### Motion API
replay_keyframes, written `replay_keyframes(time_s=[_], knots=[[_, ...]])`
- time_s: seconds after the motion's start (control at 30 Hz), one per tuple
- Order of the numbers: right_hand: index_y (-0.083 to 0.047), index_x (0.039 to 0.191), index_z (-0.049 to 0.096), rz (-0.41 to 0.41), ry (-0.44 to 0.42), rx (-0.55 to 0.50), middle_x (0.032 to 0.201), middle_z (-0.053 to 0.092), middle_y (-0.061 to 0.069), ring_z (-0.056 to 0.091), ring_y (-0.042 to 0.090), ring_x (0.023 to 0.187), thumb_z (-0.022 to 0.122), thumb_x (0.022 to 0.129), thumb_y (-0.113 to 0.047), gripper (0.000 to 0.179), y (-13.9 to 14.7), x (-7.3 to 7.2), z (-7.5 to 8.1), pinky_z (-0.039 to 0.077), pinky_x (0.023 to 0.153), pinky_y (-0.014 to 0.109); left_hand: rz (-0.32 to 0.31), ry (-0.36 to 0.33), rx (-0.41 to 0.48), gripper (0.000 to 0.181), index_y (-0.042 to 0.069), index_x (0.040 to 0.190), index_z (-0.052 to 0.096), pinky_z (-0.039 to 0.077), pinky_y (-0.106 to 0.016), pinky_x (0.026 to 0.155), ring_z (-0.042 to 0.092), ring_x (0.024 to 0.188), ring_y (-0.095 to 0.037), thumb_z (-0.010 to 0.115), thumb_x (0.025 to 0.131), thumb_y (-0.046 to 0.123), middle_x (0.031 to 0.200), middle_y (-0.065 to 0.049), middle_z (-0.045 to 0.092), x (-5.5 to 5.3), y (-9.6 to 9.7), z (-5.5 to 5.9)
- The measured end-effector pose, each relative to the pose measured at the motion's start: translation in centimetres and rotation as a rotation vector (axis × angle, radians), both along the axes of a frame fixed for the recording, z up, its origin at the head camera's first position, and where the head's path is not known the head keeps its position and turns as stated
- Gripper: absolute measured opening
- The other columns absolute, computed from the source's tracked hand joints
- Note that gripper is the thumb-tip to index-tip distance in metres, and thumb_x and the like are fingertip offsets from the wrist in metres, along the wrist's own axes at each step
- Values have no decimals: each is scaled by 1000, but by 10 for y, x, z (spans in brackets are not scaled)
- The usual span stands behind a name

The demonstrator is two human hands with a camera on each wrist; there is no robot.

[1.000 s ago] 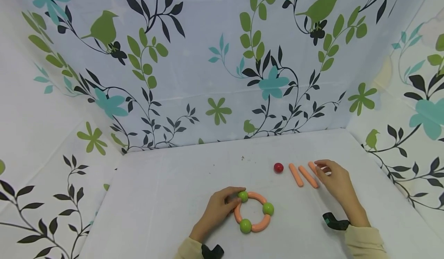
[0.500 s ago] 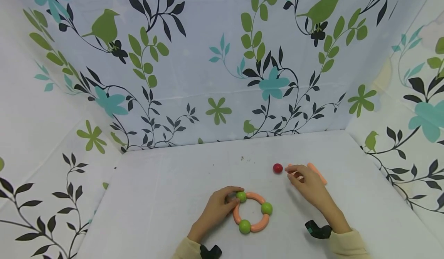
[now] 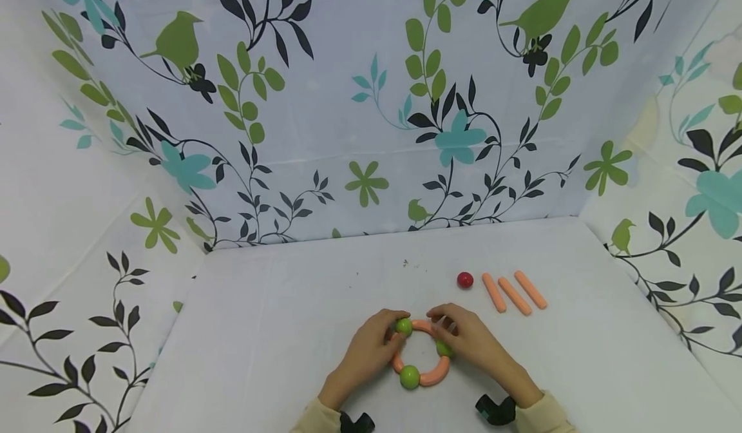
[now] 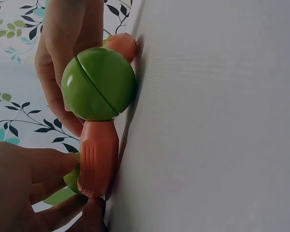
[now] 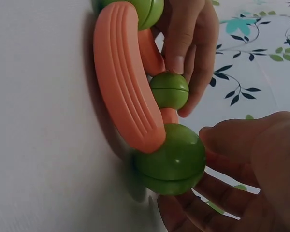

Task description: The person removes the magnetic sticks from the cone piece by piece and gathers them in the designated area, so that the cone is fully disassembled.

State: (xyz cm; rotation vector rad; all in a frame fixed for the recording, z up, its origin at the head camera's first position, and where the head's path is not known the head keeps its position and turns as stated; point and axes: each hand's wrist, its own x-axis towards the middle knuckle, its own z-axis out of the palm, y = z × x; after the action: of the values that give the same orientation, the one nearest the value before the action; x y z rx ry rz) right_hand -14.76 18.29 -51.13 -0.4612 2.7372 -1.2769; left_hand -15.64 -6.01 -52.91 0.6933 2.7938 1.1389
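A ring of curved orange rods [image 3: 434,372] joined by three green balls lies flat on the white table. My left hand [image 3: 371,345] pinches its far-left green ball [image 3: 404,327] between thumb and fingers. Across the ring, my right hand [image 3: 472,336] curls its thumb and fingers around the right green ball [image 5: 171,159], partly covering it in the head view. The near green ball [image 4: 99,83] has no hand on it; a thin seam runs round it. Molded grooves line the curved rod [image 5: 123,72] in the right wrist view.
Behind the ring to the right lie a small red ball [image 3: 465,280] and three straight orange sticks [image 3: 514,296]. A patterned cloth [image 3: 313,111] with birds and leaves hangs at the back and sides of the white table [image 3: 278,317].
My right hand has moved left and toward me, from over the straight orange sticks to the ring's right green ball. The sticks remain on the table. The left hand stays at its ball.
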Motion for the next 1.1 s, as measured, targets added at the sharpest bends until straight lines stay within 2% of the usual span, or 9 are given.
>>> replay_keyframes(time_s=[0.23, 0.37, 0.47, 0.57, 0.77, 0.97, 1.1], knots=[[-12, 126, 69, -15, 9, 36, 110, 71, -3, 59, 3, 87, 69, 101, -30, 31, -8, 3, -8, 51, 74, 21, 0, 17, 2, 33, 19, 133, 67, 49, -28, 85, 58, 100, -10, 68, 100, 21, 123, 4, 70, 4, 0, -3], [-13, 123, 70, -41, 52, 87, 108, 71, -2, 57, 6, 88, 72, 99, -21, 26, -16, 5, -12, 51, 76, 24, 1, 47, -29, 30, 19, 128, 68, 47, -26, 81, 55, 97, -9, 70, 99, 23, 116, 6, 70, 6, 0, -1], [-15, 118, 73, -74, 91, 136, 109, 72, -4, 60, 9, 95, 77, 95, -15, 24, -23, 7, -13, 53, 82, 29, -11, 66, -42, 29, 20, 125, 69, 47, -25, 81, 55, 96, -9, 73, 97, 24, 115, 7, 71, 7, 0, 0], [-19, 113, 75, -108, 113, 173, 108, 71, -7, 61, 11, 100, 80, 92, -17, 22, -30, 10, -15, 53, 86, 33, -22, 71, -53, 28, 22, 123, 70, 47, -26, 82, 55, 97, -8, 75, 95, 26, 117, 7, 72, 7, -1, 0], [-23, 111, 77, -130, 137, 217, 102, 67, -11, 59, 10, 96, 79, 93, -28, 18, -36, 15, -21, 51, 82, 31, -39, 52, -46, 27, 25, 118, 72, 45, -23, 80, 54, 94, -9, 79, 92, 31, 113, 9, 73, 9, -4, -1], [-22, 116, 79, -138, 183, 231, 98, 65, -8, 57, 10, 90, 77, 96, -27, 21, -35, 13, -21, 50, 78, 30, -52, 85, -25, 28, 26, 118, 71, 46, -23, 81, 55, 93, -10, 80, 92, 33, 111, 11, 72, 4, -4, -2], [-19, 116, 79, -158, 204, 224, 95, 63, -7, 54, 7, 85, 77, 96, -24, 22, -34, 9, -21, 47, 74, 27, -59, 77, -30, 29, 27, 118, 71, 47, -23, 83, 56, 96, -10, 79, 92, 37, 111, 12, 72, 2, -4, -1]])
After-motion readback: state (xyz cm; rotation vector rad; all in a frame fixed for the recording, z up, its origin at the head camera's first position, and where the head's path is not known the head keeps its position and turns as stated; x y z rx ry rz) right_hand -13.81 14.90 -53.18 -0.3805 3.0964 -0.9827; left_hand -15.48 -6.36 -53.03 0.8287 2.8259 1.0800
